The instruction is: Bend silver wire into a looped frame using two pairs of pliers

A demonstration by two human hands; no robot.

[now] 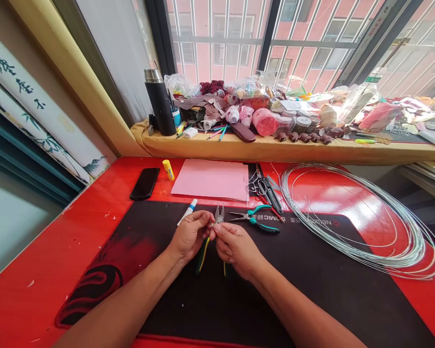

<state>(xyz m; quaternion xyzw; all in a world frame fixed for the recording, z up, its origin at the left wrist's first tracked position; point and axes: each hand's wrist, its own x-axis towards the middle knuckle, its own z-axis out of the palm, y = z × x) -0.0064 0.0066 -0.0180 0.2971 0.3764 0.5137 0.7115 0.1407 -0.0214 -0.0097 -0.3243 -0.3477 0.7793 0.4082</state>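
My left hand (pixel 191 233) and my right hand (pixel 235 244) meet over the black desk mat (pixel 181 299). Their fingertips pinch a short, thin piece of wire (pixel 212 224), mostly covered by the fingers. Beneath the hands lie combination pliers (pixel 220 214) with yellow-and-green handles, partly hidden. To the right of them, needle-nose pliers (pixel 254 217) with teal-and-black handles rest with their grips apart. A white glue tube with a blue band (pixel 187 211) lies just beyond my left hand.
A large coil of silver wire (pixel 413 251) spreads over the right side. Pink paper (pixel 210 179), scissors (pixel 255 186), a utility knife (pixel 273 193), a glue stick (pixel 168 170) and a phone (pixel 145 183) lie behind the mat. A black thermos (pixel 160 104) stands on the cluttered sill.
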